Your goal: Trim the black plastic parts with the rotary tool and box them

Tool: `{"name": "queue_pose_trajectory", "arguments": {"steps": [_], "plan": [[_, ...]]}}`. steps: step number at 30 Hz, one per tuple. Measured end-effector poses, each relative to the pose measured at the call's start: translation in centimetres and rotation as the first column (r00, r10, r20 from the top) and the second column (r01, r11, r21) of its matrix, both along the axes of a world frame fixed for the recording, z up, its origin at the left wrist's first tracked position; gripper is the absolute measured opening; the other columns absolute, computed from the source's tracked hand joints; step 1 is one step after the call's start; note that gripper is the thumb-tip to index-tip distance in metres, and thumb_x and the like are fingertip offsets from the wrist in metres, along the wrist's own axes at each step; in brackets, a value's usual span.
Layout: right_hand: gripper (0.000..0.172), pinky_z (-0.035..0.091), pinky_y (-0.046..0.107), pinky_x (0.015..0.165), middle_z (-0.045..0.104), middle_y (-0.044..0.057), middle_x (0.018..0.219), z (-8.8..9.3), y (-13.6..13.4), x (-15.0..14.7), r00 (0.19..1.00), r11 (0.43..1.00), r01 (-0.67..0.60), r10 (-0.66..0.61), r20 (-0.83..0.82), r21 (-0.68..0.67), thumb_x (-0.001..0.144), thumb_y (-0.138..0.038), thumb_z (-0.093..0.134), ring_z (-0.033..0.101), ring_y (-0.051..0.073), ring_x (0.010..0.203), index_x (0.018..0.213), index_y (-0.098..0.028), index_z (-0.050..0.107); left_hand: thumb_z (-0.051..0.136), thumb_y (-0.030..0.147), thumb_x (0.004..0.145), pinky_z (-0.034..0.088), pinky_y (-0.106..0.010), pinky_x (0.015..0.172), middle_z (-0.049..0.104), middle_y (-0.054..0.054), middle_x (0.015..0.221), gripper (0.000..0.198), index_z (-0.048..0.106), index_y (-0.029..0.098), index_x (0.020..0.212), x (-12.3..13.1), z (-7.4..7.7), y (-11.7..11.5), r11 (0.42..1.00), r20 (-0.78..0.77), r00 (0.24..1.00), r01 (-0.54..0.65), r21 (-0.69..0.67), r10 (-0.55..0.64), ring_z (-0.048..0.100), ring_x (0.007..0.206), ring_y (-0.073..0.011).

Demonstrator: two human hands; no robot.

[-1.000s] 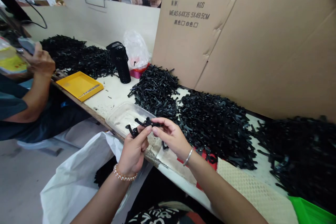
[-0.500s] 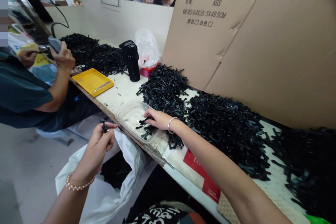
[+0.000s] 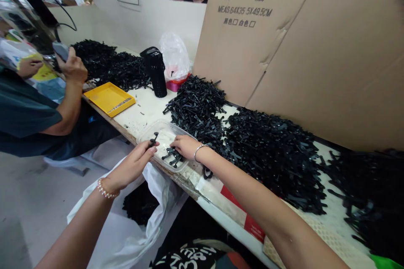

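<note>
My left hand is closed, pinching a small dark plastic piece between thumb and fingers at the near left rim of a clear plastic container. Inside the container, several slim black plastic pieces with rounded ends lie in its right part. My right hand reaches over the container's right side, its fingers bent together on those pieces; its fingertips are partly hidden. A heap of similar black pieces lies just behind the container.
Larger black heaps spread rightward before a cardboard sheet. A black tumbler and a yellow tray stand left. Below the table edge hangs an open white sack with black contents. A co-worker sits at left.
My left hand has moved up and right from above the sack to the container, still holding a piece. My right hand stays at the container, its fingers drawn closer together over the pieces.
</note>
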State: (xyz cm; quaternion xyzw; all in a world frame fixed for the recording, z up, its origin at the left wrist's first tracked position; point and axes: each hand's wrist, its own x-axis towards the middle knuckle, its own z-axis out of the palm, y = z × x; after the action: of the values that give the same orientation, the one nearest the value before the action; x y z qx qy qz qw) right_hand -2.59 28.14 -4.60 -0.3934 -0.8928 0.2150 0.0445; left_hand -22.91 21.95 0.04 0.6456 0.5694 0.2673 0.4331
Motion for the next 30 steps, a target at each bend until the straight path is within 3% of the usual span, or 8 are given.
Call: {"name": "queue_pose_trajectory", "arguments": {"steps": [2, 4, 8, 11, 16, 20, 24, 30], "plan": [[0.033, 0.043, 0.035, 0.093, 0.061, 0.013, 0.113, -0.2, -0.1, 0.1, 1.0, 1.0, -0.008, 0.007, 0.02, 0.028, 0.09, -0.005, 0.051, 0.057, 0.024, 0.102, 0.116, -0.017, 0.067, 0.048, 0.054, 0.082, 0.047, -0.036, 0.086, 0.063, -0.006, 0.095, 0.042, 0.063, 0.019, 0.098, 0.3, 0.6, 0.6, 0.987, -0.115, 0.981, 0.158, 0.041, -0.153, 0.057, 0.093, -0.0231], [0.035, 0.042, 0.036, 0.095, 0.058, 0.012, 0.121, -0.3, -0.2, 0.1, 0.999, 0.999, -0.016, 0.014, 0.037, 0.049, 0.09, -0.005, 0.051, 0.054, 0.025, 0.108, 0.118, -0.019, 0.066, 0.048, 0.057, 0.081, 0.045, -0.038, 0.091, 0.065, -0.007, 0.099, 0.045, 0.067, 0.019, 0.096, 0.5, 0.6, 1.5, 0.965, -0.202, 0.953, 0.246, 0.089, -0.224, 0.057, 0.097, -0.0249], [0.033, 0.044, 0.036, 0.093, 0.061, 0.011, 0.114, -0.1, 0.0, 0.2, 0.997, 0.998, -0.043, 0.039, 0.071, 0.055, 0.09, -0.008, 0.053, 0.056, 0.026, 0.107, 0.116, -0.021, 0.067, 0.053, 0.055, 0.078, 0.044, -0.039, 0.093, 0.065, -0.009, 0.098, 0.047, 0.072, 0.018, 0.1, 0.6, -0.4, 3.6, 0.947, -0.382, 0.912, 0.242, 0.211, -0.148, 0.057, 0.099, -0.026], [0.031, 0.046, 0.034, 0.092, 0.065, 0.009, 0.108, 0.3, 0.0, 0.0, 0.995, 0.997, -0.062, 0.057, 0.08, 0.053, 0.089, -0.008, 0.055, 0.059, 0.024, 0.102, 0.112, -0.023, 0.07, 0.057, 0.049, 0.076, 0.046, -0.036, 0.084, 0.065, -0.01, 0.093, 0.047, 0.072, 0.015, 0.104, 0.9, -0.9, 4.9, 0.958, -0.525, 0.843, 0.237, 0.163, -0.119, 0.059, 0.091, -0.026], [0.039, 0.043, 0.036, 0.1, 0.057, 0.013, 0.127, 1.8, -1.3, 1.5, 1.0, 0.993, -0.009, 0.007, 0.013, 0.116, 0.088, -0.002, 0.051, 0.055, 0.024, 0.113, 0.123, -0.015, 0.061, 0.055, 0.047, 0.078, 0.043, -0.029, 0.069, 0.068, -0.007, 0.086, 0.037, 0.074, 0.018, 0.09, 2.2, -0.7, 5.7, 0.955, -0.619, 0.757, 0.295, 0.037, -0.209, 0.061, 0.079, -0.0223], [0.033, 0.044, 0.039, 0.101, 0.059, 0.013, 0.123, 4.1, -5.1, 5.8, 0.982, 0.982, 0.083, -0.052, -0.181, 0.17, 0.09, -0.005, 0.049, 0.055, 0.023, 0.112, 0.118, -0.013, 0.063, 0.056, 0.05, 0.077, 0.041, -0.028, 0.067, 0.068, -0.006, 0.082, 0.035, 0.072, 0.019, 0.078, 3.7, -0.4, 5.6, 0.94, -0.64, 0.728, 0.341, 0.027, -0.246, 0.06, 0.078, -0.0208], [0.03, 0.045, 0.039, 0.101, 0.057, 0.01, 0.125, 6.1, -11.1, 10.9, 0.9, 0.977, 0.2, -0.152, -0.409, 0.077, 0.096, -0.018, 0.046, 0.054, 0.021, 0.115, 0.123, -0.019, 0.058, 0.061, 0.051, 0.073, 0.041, -0.026, 0.067, 0.07, -0.007, 0.088, 0.035, 0.072, 0.019, 0.082, 4.9, -0.9, 5.5, 0.935, -0.648, 0.713, 0.355, 0.002, -0.27, 0.061, 0.078, -0.0201], [0.031, 0.043, 0.04, 0.104, 0.052, 0.008, 0.131, 5.4, -19.4, 15.5, 0.822, 0.908, 0.383, -0.42, -0.386, -0.171, 0.099, -0.032, 0.043, 0.05, 0.022, 0.12, 0.127, -0.026, 0.055, 0.061, 0.049, 0.072, 0.041, -0.026, 0.067, 0.071, -0.004, 0.079, 0.029, 0.072, 0.021, 0.076, 4.8, -2.0, 5.8, 0.935, -0.678, 0.683, 0.353, -0.016, -0.27, 0.063, 0.079, -0.0214]]}}
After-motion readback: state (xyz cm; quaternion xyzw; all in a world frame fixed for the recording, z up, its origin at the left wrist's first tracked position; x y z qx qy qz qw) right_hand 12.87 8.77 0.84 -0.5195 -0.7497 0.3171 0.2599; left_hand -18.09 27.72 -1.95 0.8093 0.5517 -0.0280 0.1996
